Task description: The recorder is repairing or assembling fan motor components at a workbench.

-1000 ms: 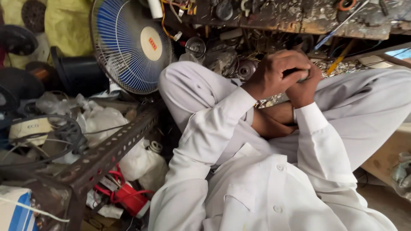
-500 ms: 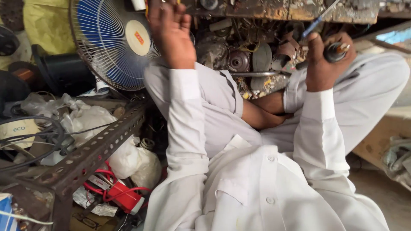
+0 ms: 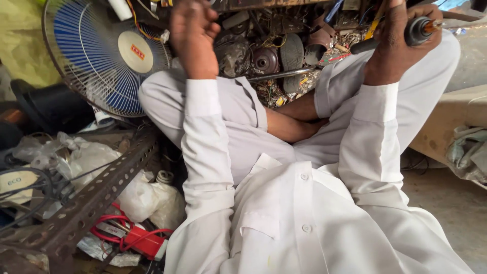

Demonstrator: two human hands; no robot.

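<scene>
I sit cross-legged in white clothes. My right hand is raised at the upper right, closed round a tool with a thick black handle and an orange end; its dark shaft slants down to the left. My left hand is raised at the upper middle, next to the edge of a cluttered shelf. I see it from the back with the fingers curled, so anything inside it is hidden. Between the two hands lies a heap of old motor parts and scrap.
A blue-bladed fan in a wire cage stands at the upper left. A rusty perforated angle-bar rack with plastic bags, cables and a red device is at the lower left. A crumpled cloth lies at the right.
A second ago both hands were clasped together over my knee. They have parted: the left went up to the shelf, the right rose to the right with the tool in it.
</scene>
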